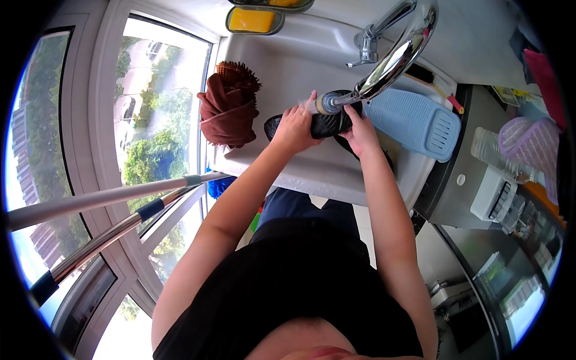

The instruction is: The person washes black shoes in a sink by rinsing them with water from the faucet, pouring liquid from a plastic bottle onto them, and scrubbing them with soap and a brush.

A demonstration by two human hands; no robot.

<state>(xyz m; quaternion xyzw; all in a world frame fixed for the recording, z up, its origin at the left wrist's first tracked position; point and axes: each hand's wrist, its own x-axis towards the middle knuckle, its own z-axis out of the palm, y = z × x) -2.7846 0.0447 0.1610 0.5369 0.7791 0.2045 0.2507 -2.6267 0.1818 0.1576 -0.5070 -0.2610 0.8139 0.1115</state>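
Under the tap's nozzle (pixel 329 103), what looks like a black shoe (pixel 330 124) lies across the sink, its surface dark and textured. My left hand (pixel 295 128) is closed round its middle, fingers near a whitish blur that seems to be running water. On the right end, my right hand (pixel 362 133) grips it with the thumb on top. Part of the shoe is hidden by my hands and the nozzle. Another dark shape shows below my right hand, too covered to name.
A white sink (pixel 288 69) surrounds my hands. On its left edge sits a bundled brown cloth (pixel 229 111); on the right lies a blue washboard (pixel 414 120), with a brush (pixel 447 99) behind. Yellow soap (pixel 251 20) stands at the back. Poles (pixel 114 201) cross the left side by the window.
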